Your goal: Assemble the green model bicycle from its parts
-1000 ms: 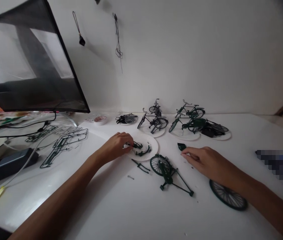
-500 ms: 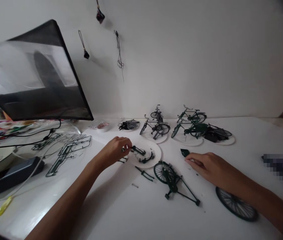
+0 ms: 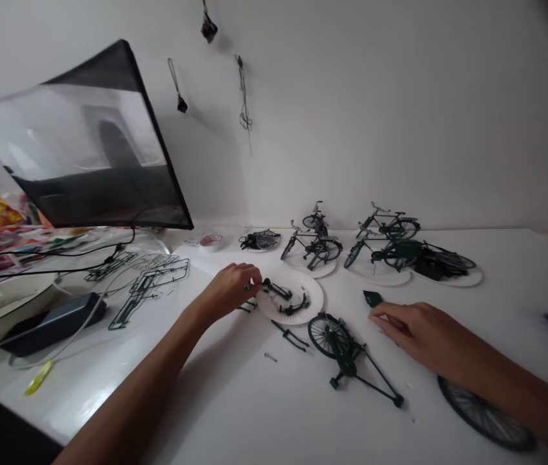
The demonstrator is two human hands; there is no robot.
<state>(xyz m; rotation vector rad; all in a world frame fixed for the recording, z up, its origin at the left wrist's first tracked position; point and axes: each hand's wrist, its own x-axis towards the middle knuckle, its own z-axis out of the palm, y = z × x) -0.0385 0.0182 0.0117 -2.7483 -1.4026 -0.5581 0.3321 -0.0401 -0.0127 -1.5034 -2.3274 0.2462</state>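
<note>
My left hand (image 3: 229, 290) rests at the left rim of a white paper plate (image 3: 313, 306), fingertips pinched against a dark green plastic part (image 3: 276, 290). Whether it grips that part, I cannot tell. More dark green parts (image 3: 295, 306) lie on the plate. My right hand (image 3: 414, 334) lies on the white table, fingers loose, just below a small dark green piece (image 3: 373, 298). A partly built model bicycle frame (image 3: 346, 358) with one spoked wheel lies between my hands. A loose spoked wheel (image 3: 487, 416) sits under my right forearm.
Several finished model bicycles (image 3: 312, 247) stand on plates along the wall. Plastic parts sprues (image 3: 150, 287) lie at left, before a tilted monitor (image 3: 94, 148). A black power brick (image 3: 53, 325) and cables lie at far left. A loose fork (image 3: 289, 335) and screw (image 3: 270, 356) lie on the table.
The whole scene has shifted right and down in view as my head moved. My left hand stays at the plate's rim, and my right hand keeps its place beside the small green piece.
</note>
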